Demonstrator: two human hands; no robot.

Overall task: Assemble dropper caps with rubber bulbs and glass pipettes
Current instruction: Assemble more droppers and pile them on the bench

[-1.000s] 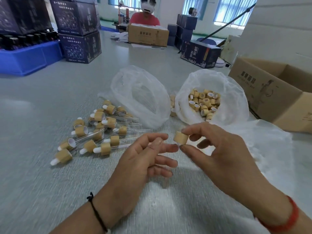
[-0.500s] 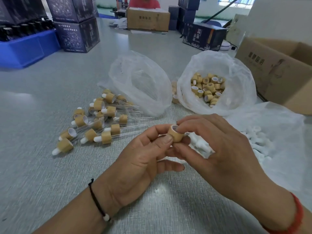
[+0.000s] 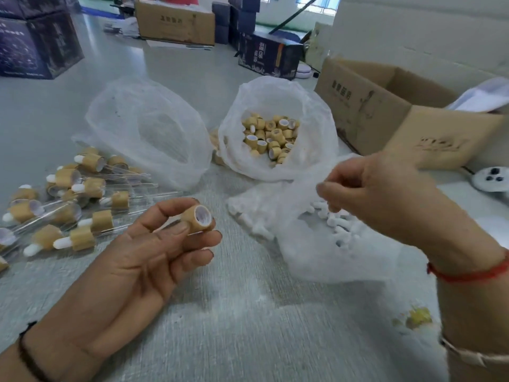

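- L hand (image 3: 137, 260), palm up over the grey table (image 3: 248, 326): thumb & fingertips pinch one bamboo-coloured dropper cap (image 3: 197, 218), its open white-lined mouth facing up toward me.
- Change vs half a sec ago: both hands were on that cap together; now the cap sits in my L hand alone & the R hand has gone off to the right.
- R hand (image 3: 385, 199) hangs over the crumpled clear bag of white rubber bulbs (image 3: 338, 219); fingers curled, thumb & forefinger tips close together. Blurred, so I can't tell whether they hold a bulb, the bag film or nothing.
- Meaning, as I judge it: cap handover is done, step in hand is fetching a bulb to push into the cap. Pipette fitting comes after.
- Supply: open plastic bag of loose caps (image 3: 271, 136) stands just behind the bulb bag, well stocked.
- Second clear bag (image 3: 148, 130) left of it looks near-empty; contents unclear.
- Finished droppers (image 3: 74, 205), cap + white bulb + glass pipette, lie in a loose pile at table left, near the L hand but not touching it.
- Open cardboard carton (image 3: 399, 111) at far right; dark printed boxes (image 3: 38, 40) at back left.
- Watch-out: bag film is draped around the R hand's fingers & could snag the pick.
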